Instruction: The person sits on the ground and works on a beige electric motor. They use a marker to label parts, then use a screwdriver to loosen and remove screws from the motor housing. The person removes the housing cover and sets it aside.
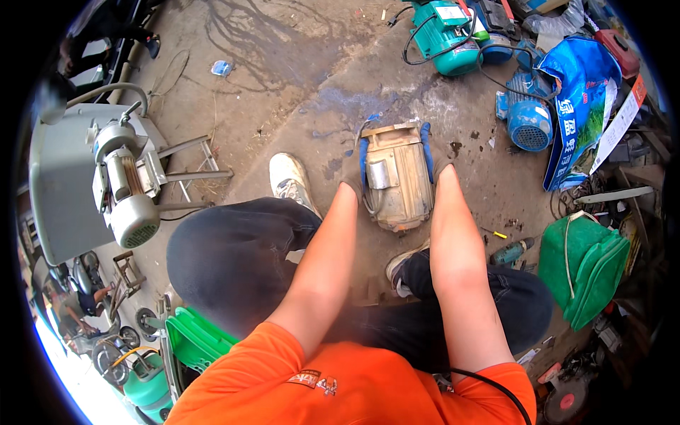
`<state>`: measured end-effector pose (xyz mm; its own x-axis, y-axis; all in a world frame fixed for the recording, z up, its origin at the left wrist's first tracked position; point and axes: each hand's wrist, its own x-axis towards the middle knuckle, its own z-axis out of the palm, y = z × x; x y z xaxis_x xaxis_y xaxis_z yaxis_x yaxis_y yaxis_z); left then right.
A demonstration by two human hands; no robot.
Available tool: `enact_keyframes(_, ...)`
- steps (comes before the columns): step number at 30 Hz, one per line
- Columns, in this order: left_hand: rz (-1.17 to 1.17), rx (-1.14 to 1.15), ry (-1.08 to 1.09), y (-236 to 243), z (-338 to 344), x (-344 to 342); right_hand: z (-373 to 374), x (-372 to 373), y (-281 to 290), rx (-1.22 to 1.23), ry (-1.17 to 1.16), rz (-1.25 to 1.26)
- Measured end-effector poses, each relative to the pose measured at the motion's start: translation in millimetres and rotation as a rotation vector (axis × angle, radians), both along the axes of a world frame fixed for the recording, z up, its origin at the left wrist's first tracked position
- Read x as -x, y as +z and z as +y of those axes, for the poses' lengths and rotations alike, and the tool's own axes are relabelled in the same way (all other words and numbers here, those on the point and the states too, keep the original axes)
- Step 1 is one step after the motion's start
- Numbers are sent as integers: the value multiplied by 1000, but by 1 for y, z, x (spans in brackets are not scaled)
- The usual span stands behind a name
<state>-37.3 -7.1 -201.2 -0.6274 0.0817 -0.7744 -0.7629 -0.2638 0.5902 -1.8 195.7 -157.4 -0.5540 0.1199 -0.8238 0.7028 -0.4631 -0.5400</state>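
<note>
A dusty tan electric motor (405, 170) stands on the dirty concrete floor between my feet. It has lengthwise ribs, and a silvery box (380, 174) is fixed to its left side. Dark gloves with blue parts cover both my hands. Against the motor's left side, my left hand (353, 167) is closed on the casing near a loose cable. My right hand (438, 150) grips the opposite side. The far ends of the fingers are partly hidden by the motor. Both forearms reach straight forward.
Green (446, 39) and blue motors (528, 120) lie at the upper right beside a blue printed bag (577, 99). A cordless drill (513, 251), a yellow-handled screwdriver (499, 234) and a green container (582, 268) are to my right. A grey machine (127, 188) stands left; people are at the left edge.
</note>
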Motion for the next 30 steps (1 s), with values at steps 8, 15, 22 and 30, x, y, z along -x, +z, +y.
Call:
enact_keyframes(8, -178, -485, -25, 6, -2, -8, -14, -17, -20, 150, -175, 167)
enact_keyframes(15, -13, -519, -94, 40, -7, -32, -32, -71, 9, -153, -285, 376)
enact_keyframes(22, 938, 374, -750, 86, -2, -22, -34, -97, 46, -46, -752, 537)
enact_keyframes(30, 235, -349, -189, 82, 10, -12, -41, -111, 37, 38, -921, 645)
